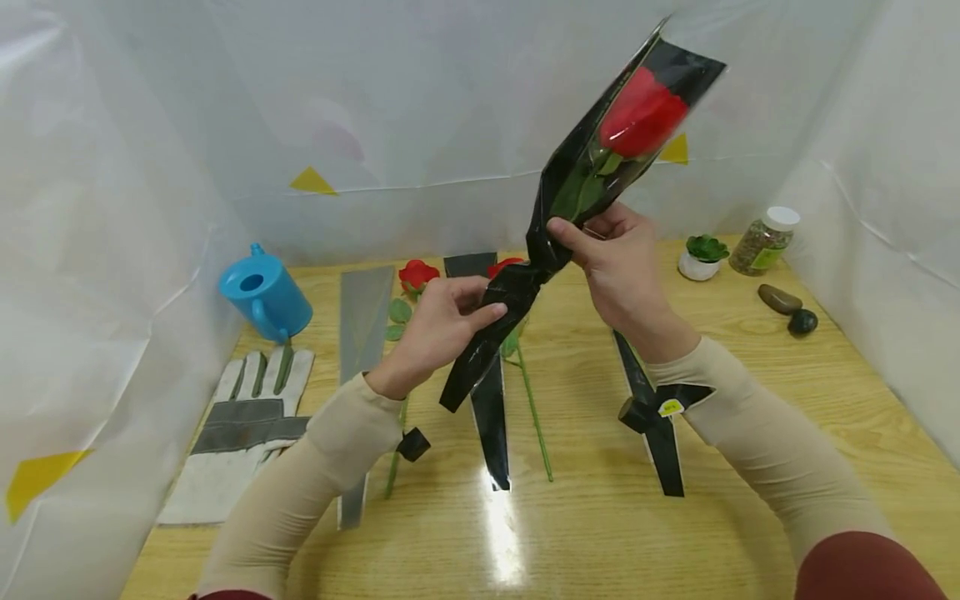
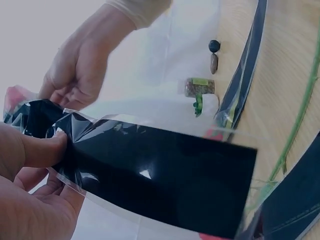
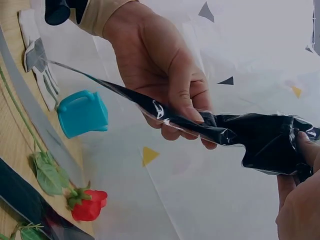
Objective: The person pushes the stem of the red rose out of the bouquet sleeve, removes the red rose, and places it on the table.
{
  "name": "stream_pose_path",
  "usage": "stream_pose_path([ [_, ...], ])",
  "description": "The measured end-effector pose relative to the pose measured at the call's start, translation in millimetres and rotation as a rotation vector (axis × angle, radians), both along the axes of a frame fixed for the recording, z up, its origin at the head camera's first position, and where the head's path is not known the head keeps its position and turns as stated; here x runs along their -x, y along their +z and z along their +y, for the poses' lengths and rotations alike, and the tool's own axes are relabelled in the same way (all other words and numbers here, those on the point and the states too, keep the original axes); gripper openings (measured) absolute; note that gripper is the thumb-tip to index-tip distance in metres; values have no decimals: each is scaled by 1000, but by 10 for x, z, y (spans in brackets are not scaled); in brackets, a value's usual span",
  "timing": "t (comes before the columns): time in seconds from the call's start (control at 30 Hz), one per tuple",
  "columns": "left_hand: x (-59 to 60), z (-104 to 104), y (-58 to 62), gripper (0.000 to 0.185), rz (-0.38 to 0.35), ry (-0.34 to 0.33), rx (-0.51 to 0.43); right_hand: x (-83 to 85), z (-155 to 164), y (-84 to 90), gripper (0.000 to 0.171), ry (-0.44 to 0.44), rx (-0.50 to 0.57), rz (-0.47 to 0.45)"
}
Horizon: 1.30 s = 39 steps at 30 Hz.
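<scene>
Where the left side of the surface (image 1: 585, 517) is reached, a work glove (image 1: 243, 425) is laid just in front of a blue jug (image 1: 272, 300), followed by a grey sleeve (image 1: 366, 317) and a red rose (image 1: 417, 275). Beside these, the lower end of a black-wrapped rose (image 1: 577, 179) is pinched by the left hand (image 1: 435, 329), nearer its tail. Held up above the surface, the wrapped rose is slanted along its long axis from tail at lower left to bloom at upper right, its creased waist set between both hands. Underneath, a black sleeve (image 1: 493, 433) and a green stem (image 1: 534, 408) are seen. Beyond the waist, the wrap is gripped by the right hand (image 1: 618, 262), nearer the bloom. Farther right, a potted succulent (image 1: 701, 257) and a lidded jar (image 1: 761, 243) are placed.
</scene>
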<state>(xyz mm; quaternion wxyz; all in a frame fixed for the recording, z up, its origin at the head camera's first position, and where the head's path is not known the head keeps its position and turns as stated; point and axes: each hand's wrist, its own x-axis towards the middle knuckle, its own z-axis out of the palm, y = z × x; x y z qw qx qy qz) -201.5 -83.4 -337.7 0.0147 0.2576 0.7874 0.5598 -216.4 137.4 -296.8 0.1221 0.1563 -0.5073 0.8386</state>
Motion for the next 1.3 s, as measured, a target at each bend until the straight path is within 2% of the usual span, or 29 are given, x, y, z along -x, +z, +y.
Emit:
stream_pose_path([
  [0.13,-10,20,17,3,-18,1,-5,3,-29,-43,29,-35,-53,-4],
  [0.3,-16,36,18,3,-4,8,-9,-10,-60,-92,32,-71,-145,-68],
  [0.4,-13,38,16,5,5,11,-11,-21,-81,-119,34,-60,-136,-93],
  [0.6,10,29,22,2,24,17,-43,-33,-125,-171,19,-86,-152,-65],
  [0.67,17,22,33,9,36,17,-52,-43,-140,-190,16,-98,-164,-37],
  [0.83,39,2,68,8,100,16,-34,-68,-193,-222,24,-55,-88,10],
  [0.87,43,-2,78,2,114,13,-27,-72,-206,-227,25,-47,-72,9],
  [0.93,49,-6,99,4,130,2,-19,-80,-234,-235,28,-32,-49,0],
  [1.1,55,-17,149,5,135,-19,-8,-95,-262,-230,26,-3,-35,-15],
  [1.17,68,-32,168,4,179,-26,11,-103,-249,-213,24,3,-30,-3],
  [1.3,90,-85,222,3,333,-50,58,-126,-212,-146,24,27,13,46],
])
